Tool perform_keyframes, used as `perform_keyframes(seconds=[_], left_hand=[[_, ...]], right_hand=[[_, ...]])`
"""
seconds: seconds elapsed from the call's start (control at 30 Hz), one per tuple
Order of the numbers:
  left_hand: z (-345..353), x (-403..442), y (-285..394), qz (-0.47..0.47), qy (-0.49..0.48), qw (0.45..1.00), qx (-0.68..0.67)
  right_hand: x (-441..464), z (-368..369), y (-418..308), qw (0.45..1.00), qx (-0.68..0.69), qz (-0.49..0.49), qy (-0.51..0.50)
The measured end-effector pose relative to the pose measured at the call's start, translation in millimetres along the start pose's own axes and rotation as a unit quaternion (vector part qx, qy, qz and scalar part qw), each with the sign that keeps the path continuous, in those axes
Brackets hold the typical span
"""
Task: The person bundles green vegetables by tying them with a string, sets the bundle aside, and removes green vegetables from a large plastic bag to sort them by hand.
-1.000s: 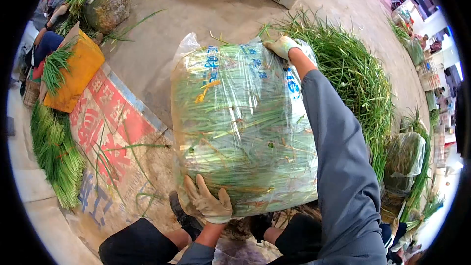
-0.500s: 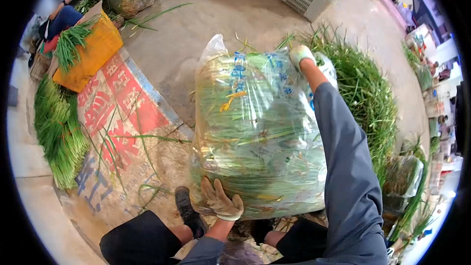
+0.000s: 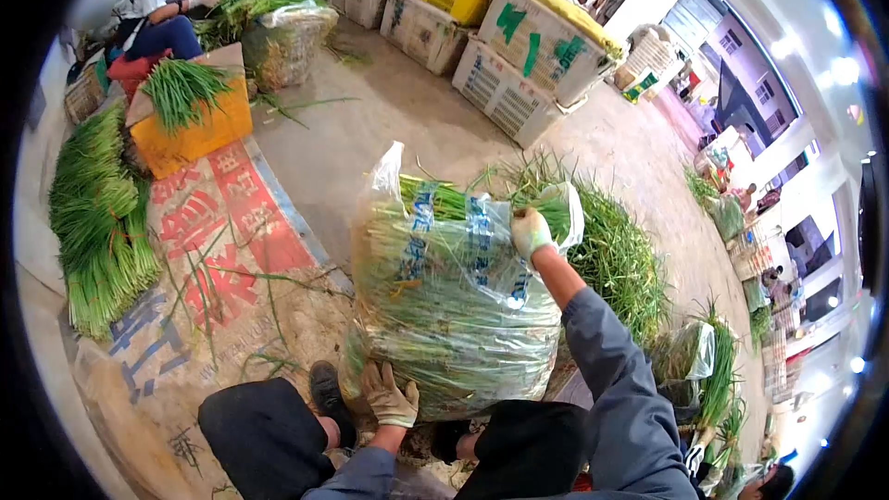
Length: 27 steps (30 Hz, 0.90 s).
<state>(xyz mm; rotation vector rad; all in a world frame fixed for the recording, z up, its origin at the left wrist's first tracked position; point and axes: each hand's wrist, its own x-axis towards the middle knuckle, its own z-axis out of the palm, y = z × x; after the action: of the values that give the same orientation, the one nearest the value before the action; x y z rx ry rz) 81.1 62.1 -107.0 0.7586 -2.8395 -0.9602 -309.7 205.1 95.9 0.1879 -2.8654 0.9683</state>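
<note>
A large clear plastic bag (image 3: 454, 315) with blue print, packed with long green stalks, stands in front of my legs. Its top is open at the back right, where green leaves show. My right hand (image 3: 532, 233), in a pale glove, is closed on the bag's upper edge. Low on the bag's left side rests my left hand (image 3: 389, 395) in a tan glove, its fingers apart and its palm against the plastic. Behind the bag and to its right lies a heap of loose green stalks (image 3: 616, 264).
Stacked crates (image 3: 519, 93) stand at the back. At left are tied green bundles (image 3: 97, 222), an orange box (image 3: 190, 134) and a seated person (image 3: 157, 14). Printed sheeting (image 3: 231, 222) covers the floor beside them. Another bag of greens (image 3: 681, 356) is at right.
The view has tilted up, showing more crates and the hall. The bag stands more upright, with its open top now visible. My right hand has moved with its upper edge.
</note>
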Motion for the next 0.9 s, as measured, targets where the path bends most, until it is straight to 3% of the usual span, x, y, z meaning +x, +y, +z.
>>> perform_keyframes(seconds=[0.03,0.07,0.13,0.17,0.2,0.23,0.33,0.37,0.43,0.47,0.5,0.53,0.57,0.6,0.67,0.73,0.77,0.8,0.9], left_hand=[[-11.2,-5.2,0.0,-0.031,-0.015,0.998,-0.043],[-20.4,-6.5,0.8,-0.061,-0.029,0.994,-0.087],[-48.7,30.2,12.3,-0.099,0.178,0.956,-0.21],[-85.9,57.6,20.4,-0.065,0.284,0.945,-0.147],[-119.9,92.6,29.1,-0.044,0.367,0.912,-0.178],[-164.7,119.2,51.0,-0.034,0.365,0.9,-0.237],[-242.7,186.5,104.6,0.077,0.316,0.945,-0.029],[-266.0,191.3,126.6,0.085,0.315,0.945,-0.032],[-314.9,180.0,156.3,0.071,0.111,0.99,0.056],[-321.9,176.8,154.2,0.071,0.114,0.989,0.06],[-329.5,171.1,147.4,0.091,-0.02,0.981,-0.17],[-335.5,162.7,139.2,0.102,-0.15,0.903,-0.389],[-337.2,149.4,129.9,0.119,-0.183,0.793,-0.569],[-350.9,128.6,122.6,0.121,-0.18,0.793,-0.57],[-392.1,75.9,103.0,0.086,-0.052,0.749,-0.655],[-391.4,38.3,80.7,0.143,-0.032,0.707,-0.692],[-401.2,17.4,94.7,0.141,-0.008,0.738,-0.66],[-411.0,-9.4,105.7,0.13,0.01,0.771,-0.624],[-421.3,-47.5,120.2,0.204,0.019,0.815,-0.542]], right_hand=[[-8.0,-9.9,-3.7,0.998,-0.039,-0.005,-0.042],[-24.6,-16.1,-2.7,0.997,-0.058,-0.039,0.016],[-66.1,-45.9,-32.4,1.0,0.002,0.004,0.009],[-86.1,-58.1,-41.7,1.0,0.003,0.003,0.009],[-105.1,-69.8,-47.8,1.0,0.002,0.003,0.007],[-123.8,-81.0,-52.9,1.0,0.001,0.0,0.006],[-195.9,-120.7,-77.1,0.999,0.017,-0.024,0.012],[-218.5,-127.5,-76.0,0.999,0.042,-0.031,0.013],[-259.6,-147.5,-87.3,0.997,0.055,-0.051,0.016],[-281.4,-163.8,-105.3,0.999,0.043,-0.006,-0.002],[-299.3,-167.5,-106.0,0.998,0.057,-0.003,0.0],[-316.5,-169.2,-104.8,0.998,0.069,-0.001,0.001],[-326.5,-170.4,-105.7,0.998,0.07,-0.004,-0.002],[-336.2,-172.9,-105.8,0.997,0.08,-0.01,0.013],[-361.8,-174.5,-103.2,0.995,0.088,-0.017,0.037],[-370.2,-176.8,-86.7,0.997,0.062,-0.045,0.034],[-376.5,-170.4,-70.2,0.994,0.111,-0.009,0.024],[-393.3,-185.8,-98.3,0.994,0.103,0.01,0.018],[-423.8,-200.5,-91.9,0.992,0.117,-0.025,0.043]])
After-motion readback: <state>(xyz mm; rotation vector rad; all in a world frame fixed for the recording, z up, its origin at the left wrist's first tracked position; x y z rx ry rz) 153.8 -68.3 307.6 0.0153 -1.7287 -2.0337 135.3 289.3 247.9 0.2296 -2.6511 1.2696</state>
